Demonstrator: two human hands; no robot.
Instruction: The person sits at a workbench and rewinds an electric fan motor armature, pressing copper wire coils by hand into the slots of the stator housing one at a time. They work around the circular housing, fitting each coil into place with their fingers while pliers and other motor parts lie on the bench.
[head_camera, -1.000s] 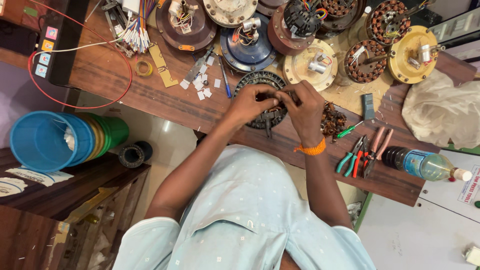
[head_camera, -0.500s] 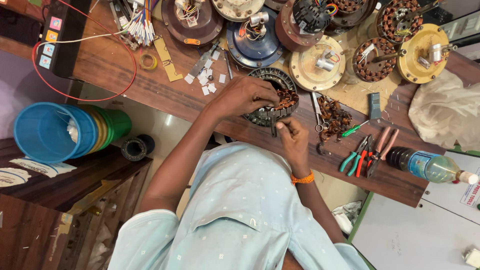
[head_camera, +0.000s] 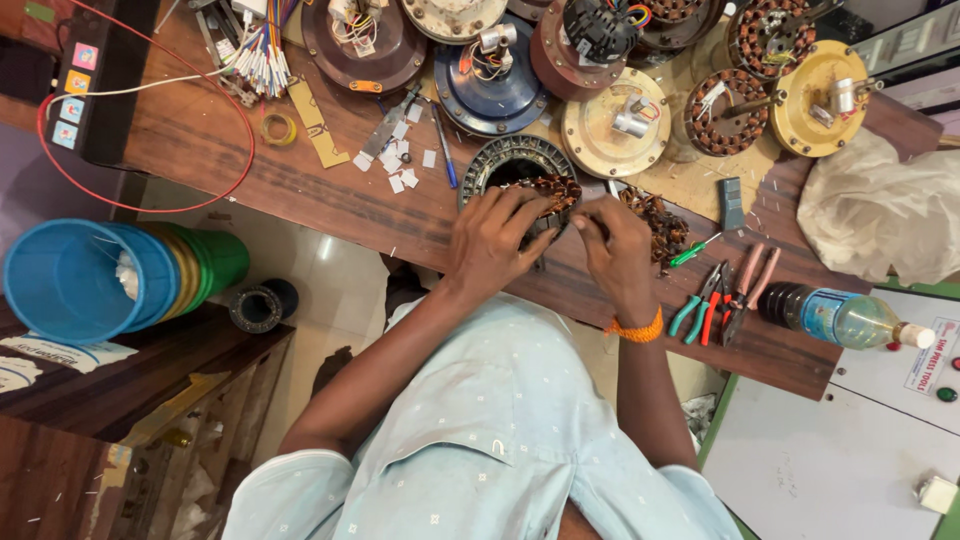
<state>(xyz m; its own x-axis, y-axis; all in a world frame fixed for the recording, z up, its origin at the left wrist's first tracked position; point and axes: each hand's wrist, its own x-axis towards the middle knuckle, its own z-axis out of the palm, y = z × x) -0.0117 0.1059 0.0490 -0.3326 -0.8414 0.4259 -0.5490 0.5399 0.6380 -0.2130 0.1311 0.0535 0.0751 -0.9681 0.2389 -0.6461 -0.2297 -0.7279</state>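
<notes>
- Head view: left hand (head_camera: 492, 243) gripping round dark metal stator ring (head_camera: 512, 165), fingers curled on copper winding (head_camera: 553, 190).
- Right hand (head_camera: 617, 245) pinching winding; part pulled out, most left.

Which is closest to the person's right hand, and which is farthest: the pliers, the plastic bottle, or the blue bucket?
Going out from the right hand in the head view:
1. Pliers, just to its right on the bench.
2. Plastic bottle, farther right, lying on its side past the pliers.
3. Blue bucket, far across on the left, off the bench.
</notes>
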